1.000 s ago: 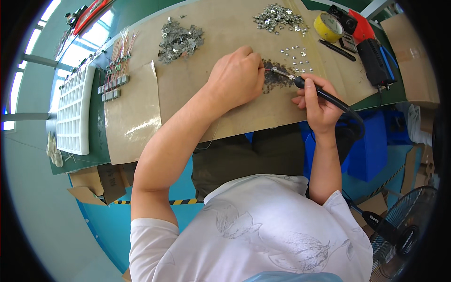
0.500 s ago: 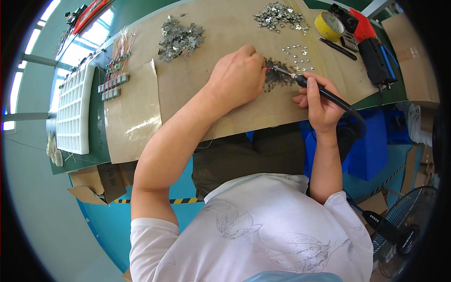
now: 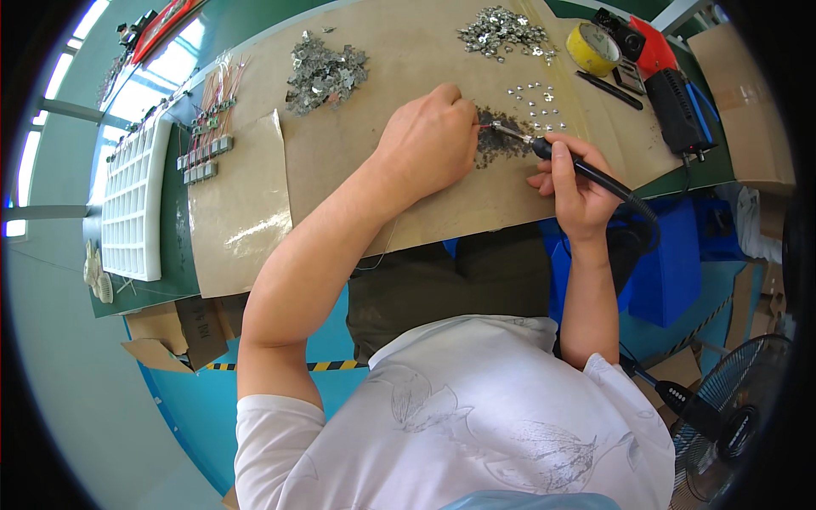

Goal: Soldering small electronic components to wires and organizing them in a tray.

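Observation:
My right hand (image 3: pixel 582 187) grips a soldering iron (image 3: pixel 541 147) by its black handle, with a thick black cable running back over the wrist. The iron's metal tip points left and meets the fingertips area of my left hand (image 3: pixel 427 143). Those left fingers are pinched together, and a tiny reddish bit shows at their tips; what it belongs to is hidden. Under the iron's tip lies a heap of small dark parts (image 3: pixel 496 153) on brown paper (image 3: pixel 374 93). Just beyond it, several small shiny metal pieces (image 3: pixel 534 109) are laid out in loose rows.
Farther back lie a heap of silver parts (image 3: pixel 501 32) and one of flat metal pieces (image 3: pixel 326 75). Yellow tape (image 3: pixel 592 48), a black pen-like tool (image 3: pixel 609 90) and a black box (image 3: pixel 678 109) stand right. Wired modules (image 3: pixel 204 159) and a white compartment tray (image 3: pixel 136 204) are left.
Both hands stay almost in place. The iron and my right hand have shifted very slightly left.

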Demonstrator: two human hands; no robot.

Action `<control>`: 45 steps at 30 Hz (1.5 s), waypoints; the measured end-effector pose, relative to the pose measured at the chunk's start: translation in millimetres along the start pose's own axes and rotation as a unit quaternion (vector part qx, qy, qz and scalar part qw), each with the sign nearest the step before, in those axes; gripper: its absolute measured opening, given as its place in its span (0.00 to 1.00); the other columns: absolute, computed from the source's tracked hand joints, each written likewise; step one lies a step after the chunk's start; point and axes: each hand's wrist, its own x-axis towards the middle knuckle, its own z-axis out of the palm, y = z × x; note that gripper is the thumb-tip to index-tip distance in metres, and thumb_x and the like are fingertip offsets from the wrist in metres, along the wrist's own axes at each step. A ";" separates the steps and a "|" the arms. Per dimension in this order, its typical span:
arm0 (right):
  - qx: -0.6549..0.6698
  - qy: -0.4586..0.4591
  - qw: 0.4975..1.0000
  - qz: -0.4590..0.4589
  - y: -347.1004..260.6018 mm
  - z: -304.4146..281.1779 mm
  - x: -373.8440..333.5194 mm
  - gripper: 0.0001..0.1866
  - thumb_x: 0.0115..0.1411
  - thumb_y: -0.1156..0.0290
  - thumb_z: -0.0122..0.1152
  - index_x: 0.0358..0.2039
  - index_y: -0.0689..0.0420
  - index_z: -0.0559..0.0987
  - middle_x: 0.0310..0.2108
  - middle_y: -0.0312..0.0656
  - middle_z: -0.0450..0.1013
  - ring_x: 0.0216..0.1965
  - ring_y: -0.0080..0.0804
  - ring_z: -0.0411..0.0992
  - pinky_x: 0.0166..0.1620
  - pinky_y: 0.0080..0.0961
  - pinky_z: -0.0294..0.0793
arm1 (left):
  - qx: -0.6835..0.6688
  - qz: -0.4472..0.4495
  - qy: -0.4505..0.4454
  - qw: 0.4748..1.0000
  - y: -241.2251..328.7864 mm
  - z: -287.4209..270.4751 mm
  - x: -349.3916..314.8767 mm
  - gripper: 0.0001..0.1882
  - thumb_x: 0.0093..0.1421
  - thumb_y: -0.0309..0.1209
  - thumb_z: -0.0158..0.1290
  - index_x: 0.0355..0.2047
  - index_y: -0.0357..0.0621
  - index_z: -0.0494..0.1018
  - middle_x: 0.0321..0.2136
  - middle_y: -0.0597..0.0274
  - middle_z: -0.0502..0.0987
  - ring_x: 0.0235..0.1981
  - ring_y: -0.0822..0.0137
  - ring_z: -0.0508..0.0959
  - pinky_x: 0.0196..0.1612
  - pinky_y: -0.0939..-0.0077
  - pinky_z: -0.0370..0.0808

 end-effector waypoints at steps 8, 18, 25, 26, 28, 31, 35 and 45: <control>0.032 0.036 0.998 -0.028 3.2 -6.8 8.1 0.09 0.70 0.75 0.61 0.45 0.66 0.82 0.28 0.40 0.79 0.21 0.15 0.74 0.27 0.16 0.79 | 0.000 0.006 0.004 1.000 2.0 0.3 10.7 0.06 0.61 0.31 0.60 0.33 0.41 0.81 0.34 0.53 0.79 0.36 0.47 0.81 0.41 0.55 0.80; -0.401 0.053 0.865 -0.297 3.6 -52.1 96.8 0.16 0.65 0.73 0.68 0.53 0.53 0.83 0.36 0.46 0.76 0.36 0.42 0.77 0.40 0.33 0.77 | 0.008 -0.006 -0.010 1.000 -3.3 8.0 -3.7 0.08 0.62 0.32 0.58 0.32 0.40 0.81 0.35 0.52 0.78 0.38 0.48 0.81 0.43 0.56 0.80; -0.452 -0.013 0.836 -0.311 10.9 -38.9 136.5 0.18 0.67 0.74 0.64 0.57 0.51 0.81 0.37 0.46 0.76 0.38 0.47 0.76 0.44 0.38 0.77 | 0.021 0.008 -0.050 0.998 -0.1 -3.0 5.5 0.08 0.61 0.30 0.55 0.33 0.38 0.79 0.36 0.47 0.78 0.40 0.47 0.82 0.44 0.56 0.81; -0.400 -0.012 0.849 -0.345 4.3 -21.4 139.5 0.18 0.67 0.75 0.63 0.57 0.51 0.81 0.37 0.47 0.77 0.36 0.48 0.76 0.44 0.38 0.77 | 0.028 0.010 -0.058 0.998 -1.0 -5.2 4.4 0.07 0.59 0.29 0.56 0.33 0.38 0.80 0.36 0.47 0.78 0.40 0.47 0.82 0.44 0.57 0.81; -0.261 -0.087 0.945 -0.180 -2.9 15.7 140.9 0.16 0.73 0.74 0.55 0.58 0.51 0.80 0.34 0.41 0.79 0.30 0.30 0.75 0.35 0.27 0.78 | 0.027 0.008 -0.075 0.997 0.1 -13.1 4.7 0.08 0.56 0.28 0.56 0.32 0.38 0.81 0.37 0.47 0.79 0.41 0.48 0.82 0.45 0.57 0.81; -0.120 -0.241 0.962 -0.043 -14.3 73.1 140.0 0.15 0.76 0.72 0.48 0.56 0.50 0.80 0.32 0.36 0.80 0.30 0.19 0.75 0.32 0.18 0.78 | 0.050 0.033 -0.107 0.992 -1.2 -9.2 3.0 0.10 0.54 0.31 0.58 0.32 0.38 0.82 0.37 0.48 0.81 0.44 0.51 0.81 0.46 0.58 0.82; -0.163 -0.333 0.915 -0.158 -11.5 122.0 158.8 0.14 0.68 0.77 0.59 0.53 0.55 0.79 0.39 0.45 0.82 0.40 0.30 0.81 0.44 0.26 0.81 | 0.000 0.016 -0.074 0.997 6.5 2.2 5.0 0.10 0.52 0.30 0.62 0.31 0.37 0.81 0.38 0.44 0.79 0.41 0.49 0.83 0.45 0.55 0.81; -0.177 -0.411 0.878 -0.167 25.3 174.5 185.9 0.26 0.53 0.83 0.69 0.54 0.54 0.77 0.40 0.47 0.81 0.40 0.37 0.81 0.45 0.31 0.81 | 0.006 0.024 -0.074 0.997 2.9 0.5 6.4 0.15 0.49 0.28 0.65 0.37 0.33 0.81 0.39 0.42 0.78 0.40 0.47 0.83 0.43 0.56 0.81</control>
